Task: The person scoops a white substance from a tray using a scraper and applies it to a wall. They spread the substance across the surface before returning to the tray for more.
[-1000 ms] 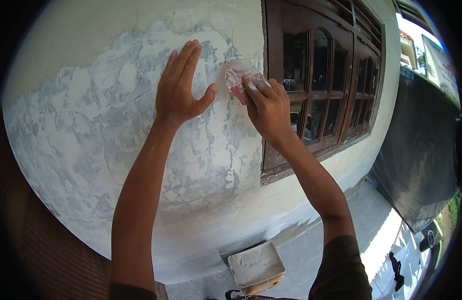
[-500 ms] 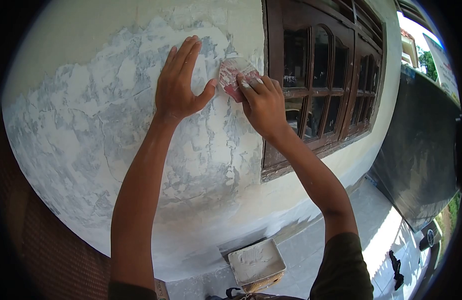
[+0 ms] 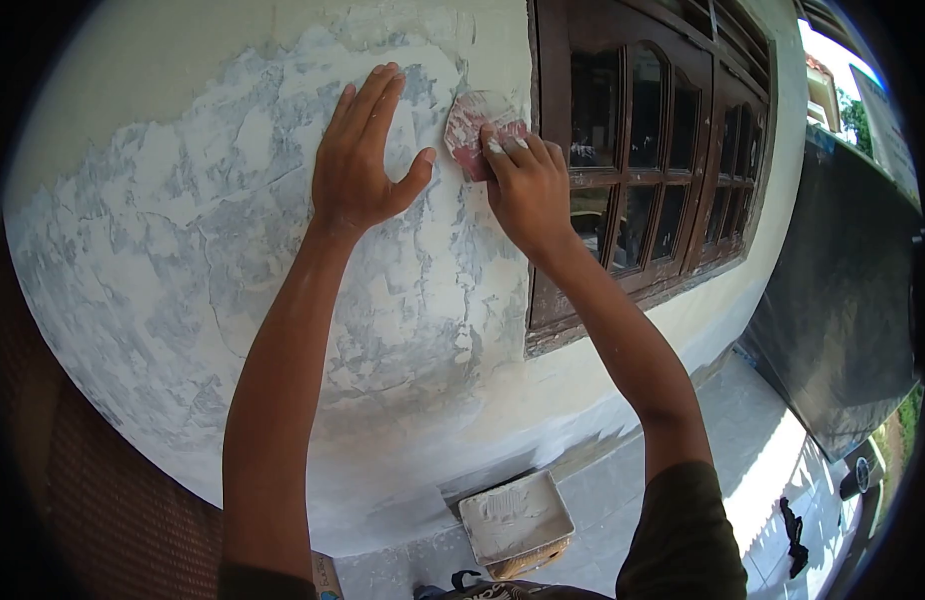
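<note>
My left hand (image 3: 365,155) lies flat on the wall (image 3: 253,250), its thumb spread to the right and nothing in it. To its right, my right hand (image 3: 526,185) grips a reddish, roughly rounded scraper (image 3: 470,128) smeared with white putty, which is against the wall beside the window frame. White putty also marks the fingers of my right hand. Uneven white and grey patches cover much of the wall around both hands, with plain cream paint above them.
A brown wooden window (image 3: 648,150) with glass panes is on the right. Down on the tiled floor stands a tray (image 3: 519,518) of white putty. A dark panel (image 3: 833,290) leans at the far right, near a black cloth (image 3: 793,537) and a small dark bucket (image 3: 855,478).
My right hand and the scraper have moved slightly up the wall. My left hand stays flat in almost the same place.
</note>
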`<state>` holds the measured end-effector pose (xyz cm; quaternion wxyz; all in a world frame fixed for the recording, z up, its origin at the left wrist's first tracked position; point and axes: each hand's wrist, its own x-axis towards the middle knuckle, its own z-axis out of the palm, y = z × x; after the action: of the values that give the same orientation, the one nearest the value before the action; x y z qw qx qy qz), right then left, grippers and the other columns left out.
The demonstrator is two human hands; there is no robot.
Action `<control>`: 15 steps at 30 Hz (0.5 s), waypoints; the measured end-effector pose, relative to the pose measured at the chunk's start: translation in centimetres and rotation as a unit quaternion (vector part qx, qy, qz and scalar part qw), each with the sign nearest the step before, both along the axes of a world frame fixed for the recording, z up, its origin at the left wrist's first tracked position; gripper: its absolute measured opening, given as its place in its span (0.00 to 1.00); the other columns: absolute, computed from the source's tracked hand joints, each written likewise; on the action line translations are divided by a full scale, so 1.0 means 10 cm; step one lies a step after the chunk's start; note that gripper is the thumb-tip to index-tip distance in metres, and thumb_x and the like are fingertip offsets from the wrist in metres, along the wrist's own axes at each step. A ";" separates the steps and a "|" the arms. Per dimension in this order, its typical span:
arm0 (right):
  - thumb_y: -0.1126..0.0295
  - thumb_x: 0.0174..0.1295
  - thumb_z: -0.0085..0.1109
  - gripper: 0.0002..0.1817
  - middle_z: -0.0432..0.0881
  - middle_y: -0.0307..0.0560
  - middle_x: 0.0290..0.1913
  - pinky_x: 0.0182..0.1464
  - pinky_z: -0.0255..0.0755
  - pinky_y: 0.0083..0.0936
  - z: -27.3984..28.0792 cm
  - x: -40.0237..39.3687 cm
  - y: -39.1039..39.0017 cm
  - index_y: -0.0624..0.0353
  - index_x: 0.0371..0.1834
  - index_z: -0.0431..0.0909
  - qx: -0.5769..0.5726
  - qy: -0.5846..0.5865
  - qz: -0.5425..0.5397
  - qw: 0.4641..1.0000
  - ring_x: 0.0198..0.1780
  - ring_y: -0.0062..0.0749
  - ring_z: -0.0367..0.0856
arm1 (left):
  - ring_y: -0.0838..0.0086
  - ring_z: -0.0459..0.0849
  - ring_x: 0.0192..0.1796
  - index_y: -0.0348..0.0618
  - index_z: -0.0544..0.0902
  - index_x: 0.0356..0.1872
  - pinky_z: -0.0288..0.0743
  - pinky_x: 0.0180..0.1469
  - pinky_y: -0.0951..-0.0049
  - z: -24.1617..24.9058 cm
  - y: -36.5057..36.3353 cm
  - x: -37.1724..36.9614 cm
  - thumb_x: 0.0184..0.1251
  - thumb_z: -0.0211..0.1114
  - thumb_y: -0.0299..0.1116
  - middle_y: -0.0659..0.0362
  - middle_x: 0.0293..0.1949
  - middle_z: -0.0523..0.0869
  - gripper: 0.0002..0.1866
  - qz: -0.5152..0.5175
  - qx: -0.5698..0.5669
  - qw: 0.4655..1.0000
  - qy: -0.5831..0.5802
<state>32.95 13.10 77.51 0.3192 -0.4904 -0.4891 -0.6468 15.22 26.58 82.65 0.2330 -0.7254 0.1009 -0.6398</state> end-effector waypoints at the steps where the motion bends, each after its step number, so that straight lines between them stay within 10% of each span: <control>1: 0.77 0.53 0.62 0.22 0.85 0.44 0.37 0.48 0.72 0.36 -0.14 -0.03 -0.06 0.60 0.54 0.86 -0.007 -0.006 0.031 0.999 0.46 0.41 0.81 | 0.53 0.71 0.75 0.36 0.70 0.72 0.60 0.77 0.47 0.00 0.00 0.00 0.64 0.63 0.43 0.47 0.73 0.74 0.36 -0.001 0.003 1.000 -0.002; 9: 0.76 0.52 0.66 0.20 0.83 0.41 0.34 0.45 0.71 0.36 0.80 0.27 -0.04 0.57 0.51 0.87 0.117 -0.038 0.028 0.992 0.41 0.39 0.80 | 0.55 0.73 0.74 0.33 0.74 0.69 0.63 0.76 0.49 0.01 0.02 0.02 0.61 0.66 0.48 0.46 0.70 0.76 0.38 0.018 0.004 1.000 -0.011; 15: 0.76 0.51 0.69 0.26 0.85 0.47 0.39 0.49 0.73 0.39 0.08 0.20 -0.02 0.60 0.58 0.84 0.003 0.009 0.008 1.000 0.42 0.44 0.81 | 0.55 0.73 0.74 0.33 0.74 0.69 0.63 0.76 0.49 0.01 0.01 0.01 0.61 0.66 0.47 0.46 0.71 0.76 0.38 0.020 0.003 1.000 -0.013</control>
<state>34.97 12.88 78.33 0.3302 -0.4910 -0.4880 -0.6416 15.35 26.66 82.71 0.2490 -0.7180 0.0853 -0.6444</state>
